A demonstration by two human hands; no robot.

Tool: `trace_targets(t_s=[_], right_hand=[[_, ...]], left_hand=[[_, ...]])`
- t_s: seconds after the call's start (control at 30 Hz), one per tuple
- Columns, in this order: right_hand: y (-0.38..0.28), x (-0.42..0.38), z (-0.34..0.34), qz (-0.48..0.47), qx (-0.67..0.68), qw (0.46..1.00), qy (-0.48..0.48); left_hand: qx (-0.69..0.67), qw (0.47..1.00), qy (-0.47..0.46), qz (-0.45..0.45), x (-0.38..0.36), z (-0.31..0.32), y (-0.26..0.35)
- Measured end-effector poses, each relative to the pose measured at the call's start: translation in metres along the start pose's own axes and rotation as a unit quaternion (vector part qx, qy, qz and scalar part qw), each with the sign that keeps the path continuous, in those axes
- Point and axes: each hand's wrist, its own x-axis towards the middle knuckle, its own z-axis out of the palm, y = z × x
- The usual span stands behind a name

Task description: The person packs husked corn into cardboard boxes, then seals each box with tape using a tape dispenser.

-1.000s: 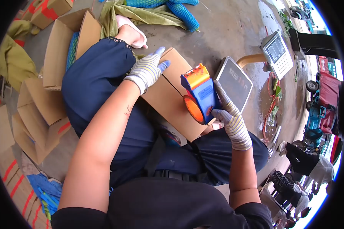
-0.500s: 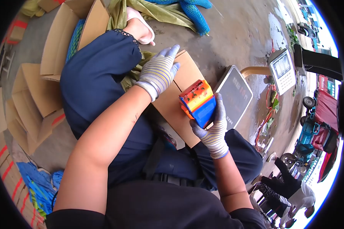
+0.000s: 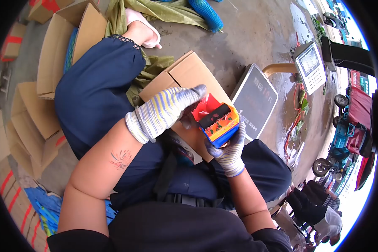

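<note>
My right hand [image 3: 230,153], in a striped glove, grips an orange-and-blue tool [image 3: 220,126] from its lower right side. A black toothed bar runs across the tool, with a red flap [image 3: 208,106] rising above it. Close to the flap's left side is my left hand [image 3: 166,107], also gloved, its fingers stretched to the right and its thumb blurred below; nothing shows clearly in it. Beneath the hands, a cardboard box [image 3: 193,73] with closed flaps lies against my legs.
A platform scale [image 3: 256,98] with a display [image 3: 310,67] stands to the right. Open cardboard boxes [image 3: 50,63] are at the left, and blue netting [image 3: 206,16] lies on green cloth [image 3: 168,12] ahead. People [image 3: 319,214] and a three-wheeled vehicle [image 3: 348,130] are far right.
My left hand has come down off the box's far part, toward the tool. The tool has tilted, so its black bar and red flap now show.
</note>
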Motion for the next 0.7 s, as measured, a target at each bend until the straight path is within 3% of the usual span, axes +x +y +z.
trace_targets(t_s=[0.03,0.07,0.1,0.13,0.17,0.2,0.23,0.27,0.33,0.37,0.47,0.53,0.67,0.7], right_hand=[[-0.003,0.001,0.0,-0.001,0.003,1.0,0.002],[-0.012,0.003,-0.001,-0.045,-0.003,0.999,0.021],[-0.025,0.007,-0.003,-0.09,-0.01,0.995,0.039],[-0.04,0.011,-0.005,-0.134,-0.016,0.989,0.058],[-0.055,0.014,-0.008,-0.179,-0.023,0.981,0.075],[-0.068,0.017,-0.009,-0.223,-0.029,0.97,0.092],[-0.081,0.018,-0.009,-0.187,-0.037,0.978,0.078],[-0.106,0.03,-0.014,-0.255,-0.109,0.957,0.082],[-0.138,0.032,-0.022,-0.206,-0.173,0.963,0.011],[-0.14,0.028,-0.026,-0.185,-0.18,0.966,-0.011],[-0.137,0.014,-0.039,-0.157,-0.259,0.952,-0.044],[-0.139,0.013,-0.038,-0.133,-0.253,0.957,-0.053],[-0.158,0.03,-0.031,-0.098,-0.268,0.955,-0.084],[-0.159,0.034,-0.028,-0.102,-0.297,0.946,-0.086]], left_hand=[[-0.091,0.98,-0.174,-0.007,0.01,-0.014,0.001],[-0.177,0.923,-0.341,-0.014,0.011,-0.017,0.008],[-0.173,0.924,-0.34,-0.014,0.004,-0.012,0.008],[0.001,0.985,-0.153,0.076,-0.012,0.009,0.012],[0.174,0.97,0.047,0.162,-0.02,0.022,0.015],[0.155,0.972,0.067,0.161,-0.013,0.019,0.012],[0.249,0.94,0.086,0.219,-0.004,0.005,0.013],[0.34,0.894,0.103,0.274,0.003,-0.01,0.019],[0.382,0.871,0.176,0.254,0.009,-0.034,0.034],[0.483,0.794,0.211,0.303,0.012,-0.057,0.046],[0.553,0.725,0.316,0.262,0.005,-0.079,0.082],[0.645,0.638,0.36,0.216,0.021,-0.085,0.088],[0.666,0.643,0.351,0.139,0.049,-0.084,0.095],[0.603,0.712,0.345,0.103,0.065,-0.092,0.092]])
